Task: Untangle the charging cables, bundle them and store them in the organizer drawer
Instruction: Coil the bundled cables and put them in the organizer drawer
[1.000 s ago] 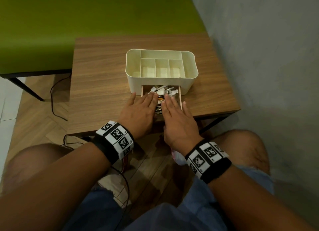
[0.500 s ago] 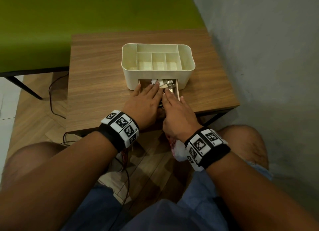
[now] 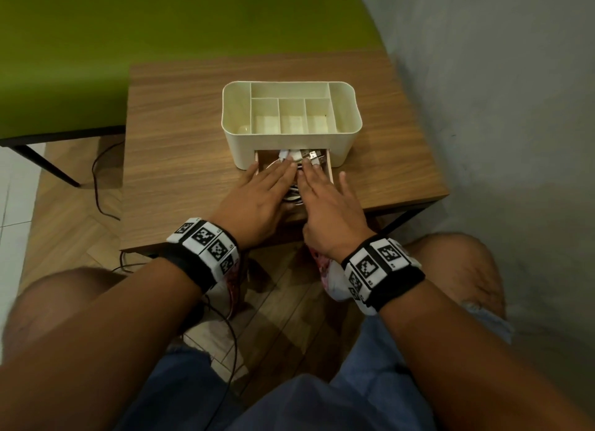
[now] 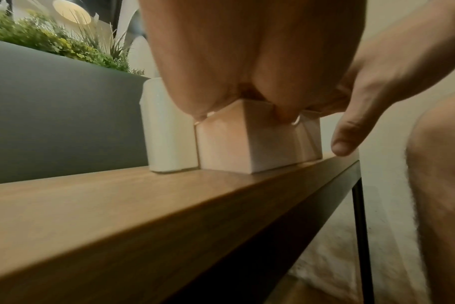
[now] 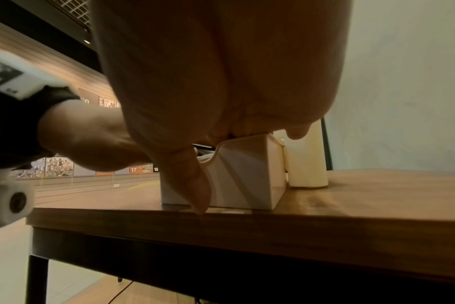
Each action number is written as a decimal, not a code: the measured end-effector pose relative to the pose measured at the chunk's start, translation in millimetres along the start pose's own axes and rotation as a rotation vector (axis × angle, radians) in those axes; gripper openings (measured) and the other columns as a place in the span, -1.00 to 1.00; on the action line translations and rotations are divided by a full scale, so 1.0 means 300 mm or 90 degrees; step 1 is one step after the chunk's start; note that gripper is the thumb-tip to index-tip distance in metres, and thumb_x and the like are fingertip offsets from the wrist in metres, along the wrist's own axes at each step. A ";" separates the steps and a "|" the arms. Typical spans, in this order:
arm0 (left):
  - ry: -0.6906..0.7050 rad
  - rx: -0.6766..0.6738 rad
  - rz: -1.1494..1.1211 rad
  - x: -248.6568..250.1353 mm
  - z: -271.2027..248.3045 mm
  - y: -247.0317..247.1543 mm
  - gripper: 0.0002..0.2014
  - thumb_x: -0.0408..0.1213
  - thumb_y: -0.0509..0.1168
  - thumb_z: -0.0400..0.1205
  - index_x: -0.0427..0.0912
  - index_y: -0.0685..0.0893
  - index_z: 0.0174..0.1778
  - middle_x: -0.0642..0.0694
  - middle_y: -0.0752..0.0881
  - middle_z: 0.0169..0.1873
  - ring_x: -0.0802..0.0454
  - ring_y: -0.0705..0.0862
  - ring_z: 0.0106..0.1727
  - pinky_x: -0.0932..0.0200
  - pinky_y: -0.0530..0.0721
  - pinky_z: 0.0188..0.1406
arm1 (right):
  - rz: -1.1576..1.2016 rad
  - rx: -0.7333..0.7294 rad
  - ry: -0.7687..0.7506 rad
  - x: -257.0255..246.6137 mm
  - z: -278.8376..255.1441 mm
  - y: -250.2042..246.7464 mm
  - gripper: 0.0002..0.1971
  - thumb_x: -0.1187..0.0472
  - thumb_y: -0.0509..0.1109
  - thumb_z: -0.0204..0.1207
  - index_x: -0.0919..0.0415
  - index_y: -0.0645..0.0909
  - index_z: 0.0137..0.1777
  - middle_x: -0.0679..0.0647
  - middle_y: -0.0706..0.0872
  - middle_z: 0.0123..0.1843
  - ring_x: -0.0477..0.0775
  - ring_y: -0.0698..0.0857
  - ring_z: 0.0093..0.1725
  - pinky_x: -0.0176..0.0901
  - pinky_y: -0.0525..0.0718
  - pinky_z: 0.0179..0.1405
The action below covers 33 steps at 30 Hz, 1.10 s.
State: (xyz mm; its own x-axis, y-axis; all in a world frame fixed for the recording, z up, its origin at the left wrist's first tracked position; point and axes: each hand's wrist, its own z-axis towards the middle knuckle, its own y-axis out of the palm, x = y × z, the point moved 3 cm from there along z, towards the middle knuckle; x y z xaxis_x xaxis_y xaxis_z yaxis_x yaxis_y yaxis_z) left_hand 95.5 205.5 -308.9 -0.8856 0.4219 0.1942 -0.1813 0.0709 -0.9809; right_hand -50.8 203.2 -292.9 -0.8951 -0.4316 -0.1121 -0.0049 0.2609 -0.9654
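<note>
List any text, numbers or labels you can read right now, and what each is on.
"17": orange panel on the far wall, right wrist view.
"18": dark panel beside it.
Wall lettering higher up: too blurred to read.
Wristband markers: square codes, no words.
Organizer: no text.

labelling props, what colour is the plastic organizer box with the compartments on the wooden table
Cream, an off-white: the compartmented plastic organizer box shows best in the head view.

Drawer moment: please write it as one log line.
drawer: partly open | cables: inside | left hand: flat on cables | right hand: flat on cables
</note>
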 end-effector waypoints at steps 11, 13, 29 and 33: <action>-0.024 0.002 -0.091 -0.015 -0.003 -0.014 -0.32 0.16 -0.29 0.71 -0.10 0.31 0.65 -0.04 0.32 0.65 -0.03 0.25 0.67 -0.20 0.18 0.63 | 0.084 -0.006 0.007 0.013 0.020 -0.005 -0.29 -0.27 -0.10 0.71 0.07 -0.14 0.74 -0.08 -0.26 0.77 -0.09 -0.25 0.73 0.31 -0.32 0.66; -0.031 0.015 -0.104 -0.012 -0.002 -0.008 -0.33 0.15 -0.28 0.72 -0.10 0.34 0.64 -0.03 0.35 0.63 -0.03 0.28 0.66 -0.21 0.23 0.62 | 0.108 0.002 0.006 0.015 0.018 -0.004 -0.39 -0.16 -0.15 0.77 0.07 -0.09 0.75 -0.10 -0.24 0.77 -0.11 -0.23 0.73 0.28 -0.33 0.67; -0.093 0.022 -0.079 0.003 0.020 -0.010 -0.46 0.07 -0.08 0.74 -0.04 0.43 0.59 0.02 0.46 0.58 0.01 0.37 0.61 -0.24 0.32 0.56 | 0.043 0.099 0.033 0.045 0.042 0.002 -0.48 -0.04 -0.12 0.79 0.04 0.13 0.72 -0.10 0.02 0.77 0.02 -0.09 0.75 0.31 -0.19 0.67; -0.105 0.013 -0.046 0.017 0.031 -0.030 -0.53 -0.02 0.02 0.78 -0.02 0.38 0.62 0.05 0.39 0.61 0.05 0.31 0.64 -0.18 0.16 0.62 | 0.041 0.091 0.042 0.045 0.055 -0.010 -0.49 -0.04 -0.08 0.79 0.02 0.18 0.71 -0.12 0.06 0.76 0.02 -0.06 0.75 0.33 -0.21 0.66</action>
State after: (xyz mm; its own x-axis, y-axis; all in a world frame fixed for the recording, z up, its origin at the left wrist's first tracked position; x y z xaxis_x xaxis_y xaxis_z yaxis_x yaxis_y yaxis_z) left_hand 88.8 198.4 -298.9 -0.9280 0.2616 0.2654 -0.2541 0.0767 -0.9641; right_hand -55.6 182.2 -295.4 -0.9185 -0.3597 -0.1639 0.1131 0.1581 -0.9809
